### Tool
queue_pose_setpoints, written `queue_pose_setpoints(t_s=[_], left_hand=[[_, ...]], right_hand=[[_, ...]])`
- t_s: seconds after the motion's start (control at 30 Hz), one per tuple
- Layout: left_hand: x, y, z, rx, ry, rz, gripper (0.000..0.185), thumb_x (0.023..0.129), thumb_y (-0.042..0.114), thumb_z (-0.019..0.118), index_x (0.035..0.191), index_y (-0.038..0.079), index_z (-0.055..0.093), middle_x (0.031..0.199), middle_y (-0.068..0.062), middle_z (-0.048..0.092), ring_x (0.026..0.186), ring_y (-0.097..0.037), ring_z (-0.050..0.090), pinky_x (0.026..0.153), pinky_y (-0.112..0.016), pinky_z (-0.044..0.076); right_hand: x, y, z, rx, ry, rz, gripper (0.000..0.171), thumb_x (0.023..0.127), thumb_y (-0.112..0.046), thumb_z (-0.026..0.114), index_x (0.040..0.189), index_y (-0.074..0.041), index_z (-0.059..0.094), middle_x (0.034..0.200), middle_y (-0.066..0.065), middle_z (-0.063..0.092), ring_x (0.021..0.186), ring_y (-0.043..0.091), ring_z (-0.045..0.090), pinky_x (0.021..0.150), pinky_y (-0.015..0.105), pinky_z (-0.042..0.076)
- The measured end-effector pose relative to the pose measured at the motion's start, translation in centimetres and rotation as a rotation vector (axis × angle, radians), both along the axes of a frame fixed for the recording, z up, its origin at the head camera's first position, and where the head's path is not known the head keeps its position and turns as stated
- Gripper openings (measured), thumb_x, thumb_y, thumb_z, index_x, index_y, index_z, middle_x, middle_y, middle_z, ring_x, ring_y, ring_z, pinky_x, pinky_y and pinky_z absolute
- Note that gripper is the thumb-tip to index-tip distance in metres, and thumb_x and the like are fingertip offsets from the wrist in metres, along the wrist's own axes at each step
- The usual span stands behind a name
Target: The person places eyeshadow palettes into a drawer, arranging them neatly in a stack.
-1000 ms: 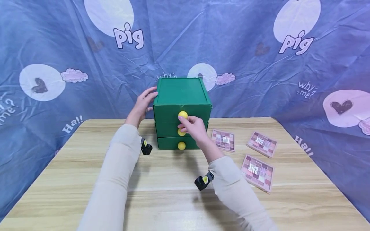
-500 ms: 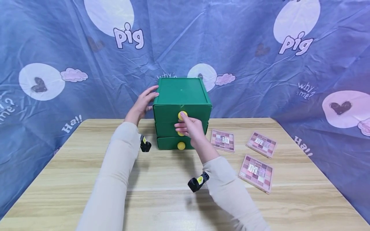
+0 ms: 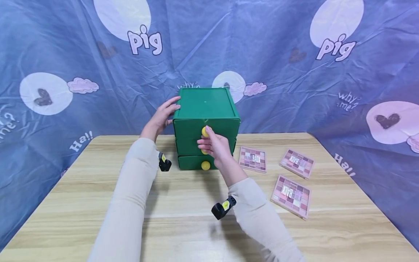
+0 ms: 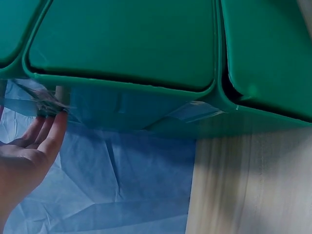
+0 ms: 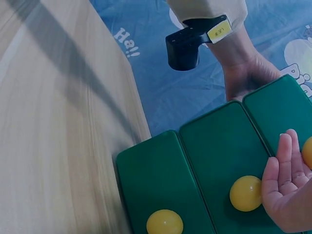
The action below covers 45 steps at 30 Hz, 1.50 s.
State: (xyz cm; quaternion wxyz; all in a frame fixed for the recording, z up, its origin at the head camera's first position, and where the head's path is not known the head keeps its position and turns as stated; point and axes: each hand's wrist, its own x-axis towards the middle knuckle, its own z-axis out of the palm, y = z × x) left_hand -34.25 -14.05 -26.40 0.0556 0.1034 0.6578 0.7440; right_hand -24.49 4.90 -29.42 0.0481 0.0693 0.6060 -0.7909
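A green cabinet (image 3: pixel 206 103) with three stacked drawers stands at the back of the table, each drawer front bearing a round yellow knob. My left hand (image 3: pixel 161 117) rests against its left side, fingers (image 4: pixel 54 134) extended and touching the wall in the left wrist view. In front, my right hand (image 3: pixel 218 147) has its thumb on the top knob (image 3: pixel 204 132). Its other fingers (image 5: pixel 284 156) stay fairly straight between that knob and the middle knob (image 5: pixel 246 193). Lowest is the bottom knob (image 3: pixel 205 165), untouched. All three drawer fronts sit against the cabinet.
Three pink makeup palettes lie to the right on the wooden table (image 3: pixel 183 233): one beside the cabinet (image 3: pixel 252 159), another farther right (image 3: pixel 297 163), the third palette (image 3: pixel 291 196) nearer. A blue printed cloth (image 3: pixel 278 109) hangs behind.
My right thumb has slid up onto the face of the top knob, and the hand has turned and shifted slightly left. The left hand stays at the cabinet's side.
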Motion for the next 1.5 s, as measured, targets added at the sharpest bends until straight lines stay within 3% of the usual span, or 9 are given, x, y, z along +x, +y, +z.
queue_pose_setpoints(t_s=[0.4,0.53,0.57,0.63,0.77,0.8,1.07,1.5], left_hand=[[-0.1,0.0,-0.1,0.026,-0.003,-0.010,0.050,0.085,0.018,0.050,0.133,0.020,0.036,0.131,-0.007,0.037,0.113,-0.022,0.037,0.090,-0.042,0.029],[0.0,-0.1,-0.2,0.016,0.005,-0.001,0.050,0.084,0.020,0.050,0.133,0.020,0.036,0.130,-0.008,0.037,0.113,-0.023,0.036,0.090,-0.043,0.029],[0.0,-0.2,-0.2,0.013,0.006,0.003,0.050,0.084,0.020,0.050,0.133,0.020,0.036,0.130,-0.008,0.036,0.113,-0.023,0.036,0.090,-0.043,0.028],[0.1,-0.3,-0.3,0.013,0.006,0.007,0.051,0.084,0.022,0.051,0.132,0.021,0.036,0.130,-0.008,0.036,0.113,-0.023,0.035,0.090,-0.043,0.028],[0.2,-0.2,-0.3,0.023,0.008,0.009,0.050,0.084,0.021,0.051,0.132,0.021,0.037,0.129,-0.008,0.037,0.112,-0.023,0.036,0.090,-0.043,0.028],[0.2,-0.2,-0.3,0.024,0.007,0.008,0.050,0.084,0.021,0.051,0.132,0.021,0.037,0.129,-0.008,0.037,0.112,-0.023,0.036,0.090,-0.042,0.029],[0.2,-0.2,-0.4,0.023,0.011,0.022,0.050,0.084,0.022,0.051,0.132,0.021,0.038,0.128,-0.007,0.038,0.112,-0.023,0.036,0.089,-0.042,0.030],[0.2,-0.1,-0.6,0.025,0.020,0.036,0.049,0.084,0.022,0.052,0.132,0.021,0.039,0.127,-0.007,0.040,0.110,-0.023,0.039,0.089,-0.042,0.030]], right_hand=[[1.4,-0.2,-0.3,0.006,0.025,-0.028,0.050,0.079,-0.044,0.056,0.093,0.004,0.060,0.071,0.008,0.062,0.061,0.015,0.059,0.068,0.029,0.046],[2.0,-0.4,-0.7,-0.027,0.065,-0.041,0.050,0.075,-0.045,0.060,0.087,0.004,0.061,0.069,0.009,0.062,0.057,0.015,0.058,0.067,0.030,0.047],[1.2,-0.2,-1.9,-0.055,0.104,-0.023,0.048,0.074,-0.045,0.060,0.083,0.002,0.062,0.067,0.008,0.062,0.055,0.014,0.058,0.064,0.029,0.047],[1.6,-0.3,-2.0,-0.067,0.125,-0.025,0.049,0.073,-0.046,0.061,0.081,0.002,0.062,0.065,0.008,0.061,0.055,0.014,0.058,0.063,0.029,0.047],[2.1,-0.3,-2.2,-0.067,0.145,-0.025,0.045,0.077,-0.042,0.059,0.082,0.002,0.061,0.065,0.008,0.061,0.056,0.015,0.058,0.060,0.027,0.047],[3.1,-0.5,-1.1,-0.042,0.118,-0.043,0.045,0.078,-0.041,0.058,0.084,0.004,0.060,0.066,0.009,0.061,0.058,0.016,0.059,0.062,0.028,0.047],[4.2,-0.2,-1.0,-0.053,0.125,-0.012,0.042,0.083,-0.034,0.055,0.087,0.007,0.057,0.065,0.006,0.060,0.059,0.015,0.059,0.062,0.026,0.046],[5.2,-0.4,-1.7,-0.091,0.156,-0.036,0.039,0.083,-0.031,0.055,0.084,0.008,0.057,0.062,0.007,0.059,0.055,0.015,0.057,0.058,0.026,0.045]])
